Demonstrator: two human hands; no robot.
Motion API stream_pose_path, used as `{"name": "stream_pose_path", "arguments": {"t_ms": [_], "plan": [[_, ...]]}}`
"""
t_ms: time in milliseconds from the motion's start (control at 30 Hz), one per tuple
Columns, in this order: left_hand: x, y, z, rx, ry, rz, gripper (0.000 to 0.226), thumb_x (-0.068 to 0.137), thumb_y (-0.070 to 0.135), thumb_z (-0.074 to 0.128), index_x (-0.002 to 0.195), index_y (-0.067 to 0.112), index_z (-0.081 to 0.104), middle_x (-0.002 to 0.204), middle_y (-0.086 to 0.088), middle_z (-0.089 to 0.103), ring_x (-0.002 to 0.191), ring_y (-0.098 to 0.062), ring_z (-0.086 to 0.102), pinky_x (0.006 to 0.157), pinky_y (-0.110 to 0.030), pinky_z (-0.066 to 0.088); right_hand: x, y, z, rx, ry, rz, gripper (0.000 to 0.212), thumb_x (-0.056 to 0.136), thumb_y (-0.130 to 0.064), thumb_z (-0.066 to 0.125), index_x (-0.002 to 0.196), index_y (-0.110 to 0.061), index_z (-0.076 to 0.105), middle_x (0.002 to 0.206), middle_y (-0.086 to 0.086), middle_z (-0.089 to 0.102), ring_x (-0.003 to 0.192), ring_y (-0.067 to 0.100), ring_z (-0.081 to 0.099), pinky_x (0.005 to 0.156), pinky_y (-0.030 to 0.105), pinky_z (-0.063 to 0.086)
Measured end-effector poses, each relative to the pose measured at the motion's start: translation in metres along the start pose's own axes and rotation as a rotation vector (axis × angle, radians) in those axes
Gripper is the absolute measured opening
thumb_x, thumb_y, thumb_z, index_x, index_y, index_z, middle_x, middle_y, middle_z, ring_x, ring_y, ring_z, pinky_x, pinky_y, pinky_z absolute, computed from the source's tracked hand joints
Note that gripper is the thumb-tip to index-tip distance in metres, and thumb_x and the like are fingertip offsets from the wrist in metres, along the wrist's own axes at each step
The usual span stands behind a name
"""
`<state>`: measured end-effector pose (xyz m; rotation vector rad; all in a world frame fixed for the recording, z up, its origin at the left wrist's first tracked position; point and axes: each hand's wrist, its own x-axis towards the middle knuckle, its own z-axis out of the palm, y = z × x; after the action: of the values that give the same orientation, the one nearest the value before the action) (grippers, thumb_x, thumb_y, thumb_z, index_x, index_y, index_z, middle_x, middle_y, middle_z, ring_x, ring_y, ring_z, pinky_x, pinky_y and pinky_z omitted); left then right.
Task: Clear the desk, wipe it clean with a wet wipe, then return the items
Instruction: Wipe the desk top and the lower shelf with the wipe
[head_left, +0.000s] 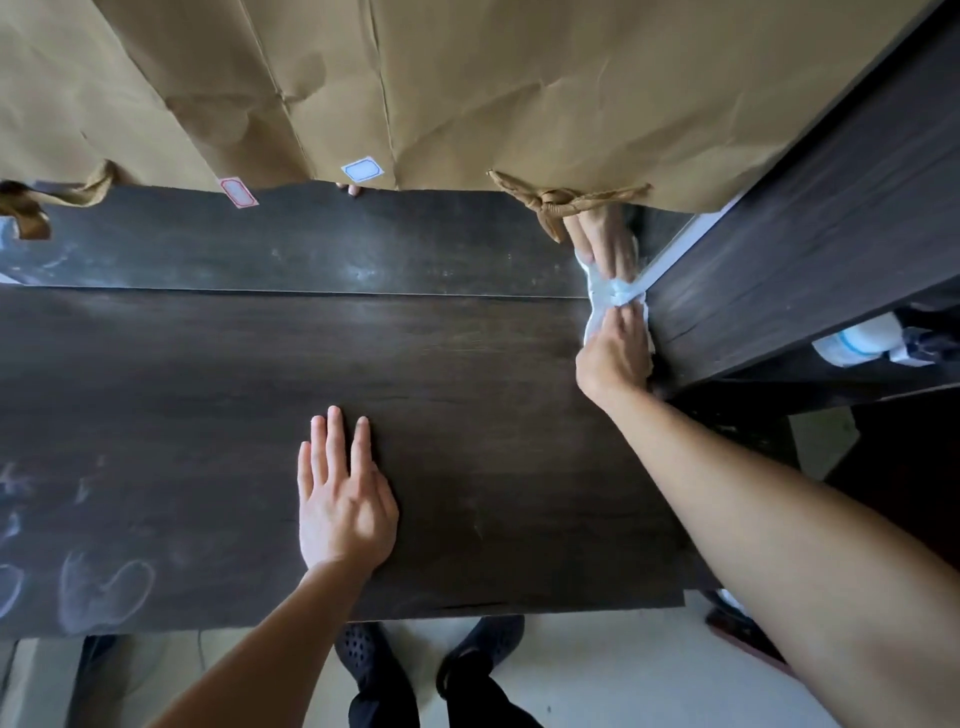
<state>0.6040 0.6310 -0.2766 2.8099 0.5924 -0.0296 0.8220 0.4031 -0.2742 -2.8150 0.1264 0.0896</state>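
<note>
Nearest, a pale floor (597, 675) with the person's two dark shoes (478, 654) under the table edge. Dark wood table (467, 457) fills the middle of the view. Chalky smudge marks (104, 587) on its near left part. Left hand (345, 499) lies palm down near the near edge, roughly centre, fingers straight and close together, holding nothing.

Right arm reaches across to the far right corner of the table. Right hand (615, 356) has its fingers bent down over a bunched white wet wipe (593, 318), pressing it onto the table just where it meets a dark wood side panel (779, 260). Wipe touches both table and panel. Right of the panel, on a lower shelf, a white object with a blue band (857, 340); cannot tell what it is.

Beyond the table, a glossy dark back strip (311, 249) mirrors the right hand and wipe. Above it, creased brown paper (467, 93) covers the far side. On the paper: a red-bordered label (238, 192) to the left, a blue-bordered label (361, 170) near centre, and a twisted cord handle (561, 200) hanging at the right.
</note>
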Motion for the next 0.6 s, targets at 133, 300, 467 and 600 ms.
{"name": "stream_pose_path", "arguments": {"t_ms": [133, 300, 467, 600], "plan": [[-0.001, -0.001, -0.001, 0.0, -0.005, 0.0, 0.057, 0.087, 0.019, 0.035, 0.141, 0.004, 0.04, 0.154, -0.02, 0.023, 0.144, -0.036, 0.015, 0.118, -0.048, 0.014, -0.024, 0.001, 0.002, 0.064, 0.049, 0.051, 0.05, 0.092, -0.005, 0.041, 0.14, 0.004, 0.03, 0.152, 0.019, 0.026, 0.144, 0.031, 0.015, 0.117, 0.037, 0.01], [-0.001, -0.001, -0.001, -0.004, -0.008, 0.004, 0.056, 0.087, 0.019, 0.036, 0.141, 0.003, 0.039, 0.154, -0.021, 0.023, 0.144, -0.037, 0.014, 0.118, -0.049, 0.014, -0.07, 0.022, 0.005, -0.004, 0.038, -0.058, 0.05, 0.095, -0.009, 0.039, 0.143, 0.004, 0.027, 0.153, 0.021, 0.023, 0.144, 0.034, 0.014, 0.119, 0.04, 0.01], [0.0, -0.002, 0.002, 0.01, -0.005, 0.0, 0.057, 0.086, 0.019, 0.035, 0.141, 0.005, 0.039, 0.154, -0.02, 0.023, 0.144, -0.036, 0.014, 0.118, -0.048, 0.014, -0.001, 0.001, 0.004, -0.021, -0.009, -0.02, 0.047, 0.095, -0.013, 0.039, 0.137, 0.004, 0.033, 0.151, 0.017, 0.026, 0.144, 0.028, 0.015, 0.117, 0.039, 0.013], [-0.001, -0.003, 0.003, 0.017, -0.01, 0.007, 0.057, 0.087, 0.019, 0.035, 0.142, 0.005, 0.038, 0.155, -0.02, 0.022, 0.145, -0.036, 0.013, 0.118, -0.048, 0.013, -0.046, 0.016, 0.007, -0.033, 0.001, -0.063, 0.051, 0.097, -0.015, 0.039, 0.145, -0.002, 0.028, 0.156, 0.015, 0.021, 0.146, 0.03, 0.011, 0.118, 0.043, 0.012]]}}
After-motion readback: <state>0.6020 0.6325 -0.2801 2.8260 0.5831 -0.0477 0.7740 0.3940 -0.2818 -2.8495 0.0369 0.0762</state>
